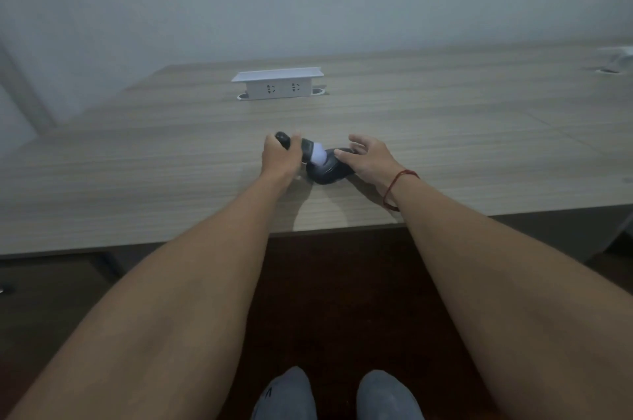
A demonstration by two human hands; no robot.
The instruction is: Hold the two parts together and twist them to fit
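Observation:
My left hand [279,159] grips the black handle of a brush-like tool [301,146], whose white round head [318,155] presses against a black shoe-like object [327,171] lying on the wooden table [171,162]. My right hand [368,157] rests on the right side of that black object with fingers spread and the thumb on top. A red string bracelet [394,184] circles my right wrist. The parts of the black object under both hands are hidden.
A white raised socket box [279,83] with two outlets stands at the back middle of the table. A cable hole [608,70] lies far right. The table's front edge [205,241] runs just in front of me. My two grey shoes [337,395] stand on a dark floor.

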